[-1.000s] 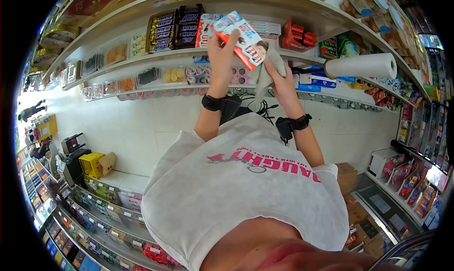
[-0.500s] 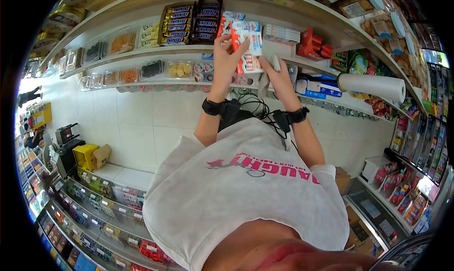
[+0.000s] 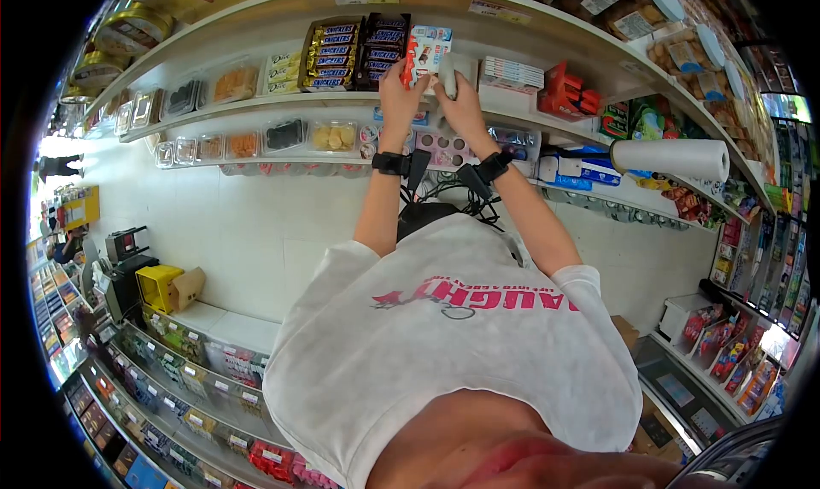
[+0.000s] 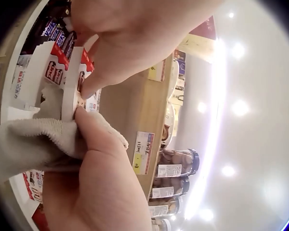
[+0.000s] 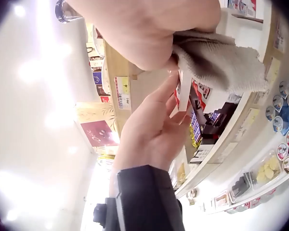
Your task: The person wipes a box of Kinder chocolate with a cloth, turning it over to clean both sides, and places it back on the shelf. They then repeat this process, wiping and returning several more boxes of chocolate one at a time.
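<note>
My left hand (image 3: 401, 92) grips a white and red chocolate box (image 3: 424, 49) and holds it upright at the upper shelf (image 3: 256, 103), beside the candy bar boxes. In the left wrist view its fingers (image 4: 130, 33) curl over the box (image 4: 70, 82). My right hand (image 3: 465, 105) holds a grey cloth (image 3: 450, 72) bunched against the box's right side. The right wrist view shows the cloth (image 5: 216, 62) under that hand (image 5: 154, 29), with the left hand (image 5: 149, 130) pinching the box (image 5: 184, 91) next to it.
Display boxes of Snickers bars (image 3: 329, 49) stand left of the hands, white and red cartons (image 3: 568, 92) to the right. A paper towel roll (image 3: 670, 158) lies on the lower right shelf. Trays of sweets (image 3: 282, 134) fill the shelf below. Snack racks line both sides.
Both hands have risen and reached forward to the upper shelf. The box, earlier tilted flat in front of me, now stands upright among the shelf's boxes, the cloth still against it.
</note>
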Demonstrator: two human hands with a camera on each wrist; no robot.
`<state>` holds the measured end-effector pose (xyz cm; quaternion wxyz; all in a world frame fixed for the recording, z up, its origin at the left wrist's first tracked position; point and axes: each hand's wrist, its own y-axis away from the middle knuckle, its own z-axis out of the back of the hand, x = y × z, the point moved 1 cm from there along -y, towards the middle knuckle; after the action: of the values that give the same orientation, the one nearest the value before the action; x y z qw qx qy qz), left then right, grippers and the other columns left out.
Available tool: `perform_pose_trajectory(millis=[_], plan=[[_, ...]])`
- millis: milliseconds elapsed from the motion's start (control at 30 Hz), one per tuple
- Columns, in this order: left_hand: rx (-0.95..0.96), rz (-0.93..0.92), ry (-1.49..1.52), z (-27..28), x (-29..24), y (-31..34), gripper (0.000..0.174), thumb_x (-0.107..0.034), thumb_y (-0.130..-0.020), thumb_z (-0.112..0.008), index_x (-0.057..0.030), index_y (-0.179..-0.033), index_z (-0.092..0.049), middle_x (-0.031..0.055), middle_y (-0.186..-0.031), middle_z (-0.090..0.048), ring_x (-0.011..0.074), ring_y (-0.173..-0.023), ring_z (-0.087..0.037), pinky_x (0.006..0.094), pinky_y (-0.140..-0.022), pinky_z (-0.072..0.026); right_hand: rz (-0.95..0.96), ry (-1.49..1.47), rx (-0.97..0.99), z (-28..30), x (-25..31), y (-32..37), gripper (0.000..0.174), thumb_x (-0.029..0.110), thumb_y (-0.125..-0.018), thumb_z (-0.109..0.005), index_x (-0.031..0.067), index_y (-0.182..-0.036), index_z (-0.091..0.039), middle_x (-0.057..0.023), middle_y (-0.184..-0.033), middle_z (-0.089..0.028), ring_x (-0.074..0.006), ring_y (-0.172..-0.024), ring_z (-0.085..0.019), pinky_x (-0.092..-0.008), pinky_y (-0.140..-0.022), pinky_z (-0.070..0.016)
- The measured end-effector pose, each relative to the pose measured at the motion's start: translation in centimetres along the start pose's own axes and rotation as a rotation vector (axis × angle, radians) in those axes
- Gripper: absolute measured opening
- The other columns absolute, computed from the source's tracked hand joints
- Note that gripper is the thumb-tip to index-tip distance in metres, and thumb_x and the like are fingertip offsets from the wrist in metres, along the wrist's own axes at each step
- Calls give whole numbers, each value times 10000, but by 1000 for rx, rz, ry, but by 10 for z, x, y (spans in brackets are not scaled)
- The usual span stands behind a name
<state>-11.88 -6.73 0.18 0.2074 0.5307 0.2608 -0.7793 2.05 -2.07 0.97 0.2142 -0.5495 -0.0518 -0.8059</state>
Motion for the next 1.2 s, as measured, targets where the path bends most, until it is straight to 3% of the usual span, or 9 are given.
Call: perform_pose_trajectory(millis=[100, 200, 367, 667, 767, 867, 1000, 1133, 1200], plan=[[-71, -77, -109, -6, 14, 3, 559, -170, -821, -788, 84, -1276, -585, 254, -1135, -689, 391, -1047, -669, 397, -906, -517, 47, 105, -24, -6, -7, 2, 449, 173, -877, -660, -61, -1252, -580, -289, -1083, -632, -458, -1021, -617, -466, -890, -498], [-87, -36, -43, -12, 19, 6, 549, -215, -842, -783, 44, -1290, -597, 230, -1108, -712, 319, -996, -712, 373, -867, -536, 54, 155, -41, -12, -14, 1, 443, 182, -886, -653, -38, -1267, -597, -278, -1096, -620, -453, -1041, -593, -456, -907, -487], [-65, -48, -40, -15, 31, 7, 535, -156, -868, -755, 68, -1315, -564, 254, -1138, -692, 361, -1043, -687, 395, -883, -528, 98, 118, -38, -11, -29, 5, 420, 171, -902, -635, -30, -1269, -599, -274, -1102, -615, -462, -1054, -584, -453, -922, -480], [-114, -143, -83, -22, 48, 4, 500, -152, -877, -733, 38, -1314, -584, 235, -1126, -706, 341, -1031, -700, 385, -890, -528, 47, -3, -166, 11, -2, 23, 423, 276, -972, -615, 6, -1295, -584, -239, -1097, -689, -381, -904, -688, -405, -785, -534], [-72, -79, -152, -19, 39, 5, 516, -94, -872, -718, 43, -1344, -558, 251, -1208, -664, 377, -1116, -652, 402, -964, -493, -222, -72, -80, 25, 8, 32, 445, 310, -982, -612, 19, -1316, -574, -230, -1092, -690, -334, -832, -698, -386, -767, -535], [-47, -78, -178, -18, 27, 6, 515, -79, -867, -713, 25, -1348, -560, 246, -1228, -655, 372, -1132, -642, 412, -971, -487, -207, -140, -139, 44, 34, 36, 375, 207, -978, -601, -26, -1269, -564, -266, -1020, -687, -420, -906, -671, -418, -792, -528], [-29, -84, -162, -17, 39, 4, 511, -116, -865, -717, 34, -1329, -566, 248, -1203, -658, 387, -1101, -641, 423, -952, -491, -5, -181, -147, 58, 2, 27, 369, 210, -977, -604, -15, -1266, -566, -235, -1011, -687, -300, -920, -690, -385, -799, -525], [-108, -29, -411, -27, 25, -4, 507, -134, -865, -714, 67, -1304, -561, 255, -1169, -649, 422, -1068, -624, 447, -934, -492, -124, -273, -51, 102, -17, 30, 488, 267, -897, -706, -20, -1276, -592, -196, -1053, -707, -254, -945, -682, -349, -855, -525], [-217, -164, -398, -36, 3, -5, 436, -132, -889, -687, 75, -1257, -579, 242, -1139, -652, 396, -1043, -632, 445, -913, -500, -241, -293, -69, 133, -22, 42, 571, 290, -851, -750, -50, -1283, -594, -172, -1104, -711, -252, -961, -683, -336, -891, -520]])
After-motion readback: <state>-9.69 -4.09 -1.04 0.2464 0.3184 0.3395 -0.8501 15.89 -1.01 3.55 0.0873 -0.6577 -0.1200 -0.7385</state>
